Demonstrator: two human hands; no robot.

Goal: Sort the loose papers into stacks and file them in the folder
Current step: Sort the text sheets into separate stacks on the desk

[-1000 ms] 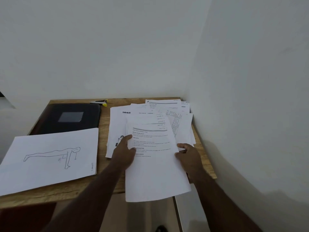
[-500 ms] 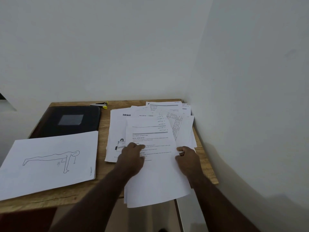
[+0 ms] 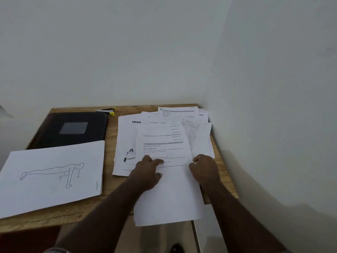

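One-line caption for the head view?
Both hands, left hand and right hand, press a fanned stack of printed pages overhanging the wooden table.

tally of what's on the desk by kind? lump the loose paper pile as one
Black folder: 1
Stapler, black and yellow: 1
Push-up drawing sheet: 1
Loose paper pile: 1, sheets overlap too much to count
Hands on the pile: 2, left hand, right hand
Total: 6

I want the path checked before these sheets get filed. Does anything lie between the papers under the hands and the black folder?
The drawing sheet overlaps the folder's near edge. Otherwise only bare table lies between the papers and the closed folder.
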